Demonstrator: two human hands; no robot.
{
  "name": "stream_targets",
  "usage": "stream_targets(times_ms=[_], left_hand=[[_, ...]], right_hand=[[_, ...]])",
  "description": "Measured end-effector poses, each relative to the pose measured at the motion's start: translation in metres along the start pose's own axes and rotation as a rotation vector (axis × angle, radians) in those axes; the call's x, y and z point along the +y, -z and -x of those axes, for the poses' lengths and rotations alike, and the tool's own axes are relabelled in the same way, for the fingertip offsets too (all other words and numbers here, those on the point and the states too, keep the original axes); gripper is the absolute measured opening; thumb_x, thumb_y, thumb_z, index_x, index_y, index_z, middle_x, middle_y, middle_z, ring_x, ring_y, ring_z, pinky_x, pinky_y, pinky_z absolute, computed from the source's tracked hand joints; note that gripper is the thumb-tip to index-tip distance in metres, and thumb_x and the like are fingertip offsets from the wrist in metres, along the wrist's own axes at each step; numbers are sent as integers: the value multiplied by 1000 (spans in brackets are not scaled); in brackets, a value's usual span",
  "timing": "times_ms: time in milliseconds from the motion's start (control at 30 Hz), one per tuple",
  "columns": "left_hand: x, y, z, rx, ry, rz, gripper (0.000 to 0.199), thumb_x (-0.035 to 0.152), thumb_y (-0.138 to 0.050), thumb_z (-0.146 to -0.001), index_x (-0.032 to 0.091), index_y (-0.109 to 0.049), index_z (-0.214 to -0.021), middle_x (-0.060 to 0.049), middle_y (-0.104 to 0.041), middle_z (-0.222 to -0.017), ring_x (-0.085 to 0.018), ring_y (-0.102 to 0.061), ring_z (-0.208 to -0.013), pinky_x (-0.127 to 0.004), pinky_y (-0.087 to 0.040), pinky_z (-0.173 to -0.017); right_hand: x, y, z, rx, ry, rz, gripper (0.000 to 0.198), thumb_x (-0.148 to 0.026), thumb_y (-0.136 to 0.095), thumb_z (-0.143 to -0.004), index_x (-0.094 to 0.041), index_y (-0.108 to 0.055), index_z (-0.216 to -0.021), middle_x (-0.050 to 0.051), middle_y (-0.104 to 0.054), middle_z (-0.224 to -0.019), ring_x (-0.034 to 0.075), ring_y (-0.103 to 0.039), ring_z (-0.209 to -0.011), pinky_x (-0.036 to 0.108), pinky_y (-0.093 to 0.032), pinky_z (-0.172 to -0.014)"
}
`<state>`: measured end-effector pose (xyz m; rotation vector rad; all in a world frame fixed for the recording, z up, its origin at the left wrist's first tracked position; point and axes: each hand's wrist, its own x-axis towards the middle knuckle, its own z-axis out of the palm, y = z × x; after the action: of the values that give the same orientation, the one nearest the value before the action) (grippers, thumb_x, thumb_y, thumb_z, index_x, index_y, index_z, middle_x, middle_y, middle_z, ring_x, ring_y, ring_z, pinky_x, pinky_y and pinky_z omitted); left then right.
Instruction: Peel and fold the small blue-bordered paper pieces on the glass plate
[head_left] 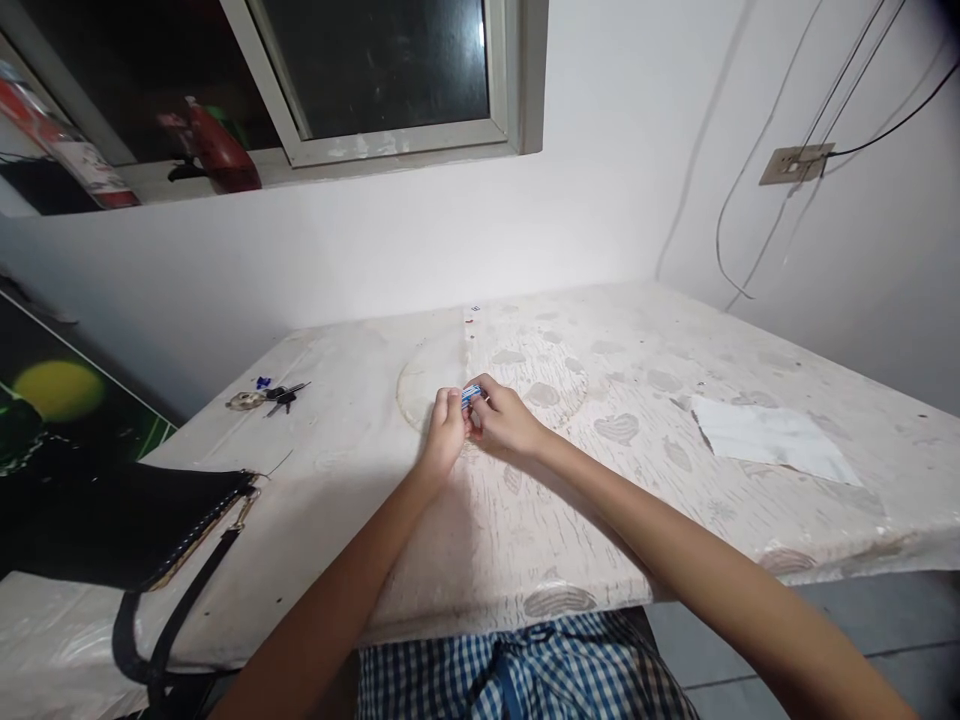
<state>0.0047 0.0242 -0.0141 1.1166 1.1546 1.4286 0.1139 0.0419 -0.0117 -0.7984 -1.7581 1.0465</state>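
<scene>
left hand (pixel 447 425) and right hand (pixel 508 416) are closed around a small blue-and-white object (pixel 471 394), which is held over the pale, grey-patterned surface (pixel 525 530), between black keys (pixel 280 397) and a flat white sheet (pixel 771 437).

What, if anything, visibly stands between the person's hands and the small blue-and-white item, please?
Nothing visible does: the fingers of the left hand and right hand are on the small blue-and-white item, partly covering it. The keys and white sheet lie well off to either side.
</scene>
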Motion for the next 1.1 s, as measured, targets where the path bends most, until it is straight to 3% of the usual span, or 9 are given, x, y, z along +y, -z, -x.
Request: stream_targets(times_ms=[200, 400, 533, 667, 800, 900, 1100], left_hand=[[-2, -1, 4, -59, -76, -12, 22, 41, -49, -83, 21, -45, -75, 6, -40, -53, -7, -40, -42, -18, -33, -44], [-2, -3, 8, 5, -122, -52, 23, 42, -48, -83, 21, -46, -74, 5, -40, -52, -7, -41, -42, -19, -32, -43], [-3, -5, 10, 39, -121, -56, 22, 41, -46, -84, 22, -43, -75, 6, -40, -50, -8, -41, -40, -19, -29, -41], [-2, -7, 10, 36, -74, -46, 15, 35, -45, -86, 23, -40, -78, 8, -36, -45, -7, -37, -36, -18, -26, -39], [-2, -7, 9, 21, -53, -77, 9, 28, -46, -84, 23, -40, -81, 9, -39, -46, -7, -40, -37, -17, -26, -38], [-3, -7, 8, -11, -45, -95, 8, 28, -45, -84, 23, -40, -86, 8, -44, -48, -8, -46, -39, -16, -29, -39], [5, -5, 8, -64, -125, -33, 37, 26, -61, -74, 24, -42, -106, 4, -56, -69, -8, -52, -48, -18, -39, -44]], right_hand=[[1, -6, 2, 91, -86, -133, 30, -48, -33, -88, -21, -41, -77, -5, -51, -55, 8, -48, -41, 22, -40, -46], [3, -10, 3, 114, -60, -191, 28, -49, -36, -87, -22, -39, -80, -7, -45, -53, 8, -46, -42, 20, -37, -43], [2, -16, 5, 102, -126, -319, 27, -50, -38, -86, -23, -37, -80, -8, -42, -51, 8, -44, -42, 19, -36, -42], [-2, -19, 3, 97, -221, -489, 21, -43, -41, -86, -23, -36, -80, -9, -39, -49, 7, -40, -39, 19, -37, -41], [-6, -15, 2, 76, -334, -631, 9, -25, -46, -81, -22, -39, -85, -12, -31, -43, 7, -33, -34, 21, -39, -40], [-8, -12, 3, 62, -363, -710, 19, -15, -45, -73, -22, -40, -90, -12, -32, -42, 8, -35, -34, 23, -39, -40], [-12, -6, 2, 110, -345, -801, 30, -10, -45, -66, -20, -44, -95, -9, -36, -43, 10, -37, -37, 21, -33, -39]])
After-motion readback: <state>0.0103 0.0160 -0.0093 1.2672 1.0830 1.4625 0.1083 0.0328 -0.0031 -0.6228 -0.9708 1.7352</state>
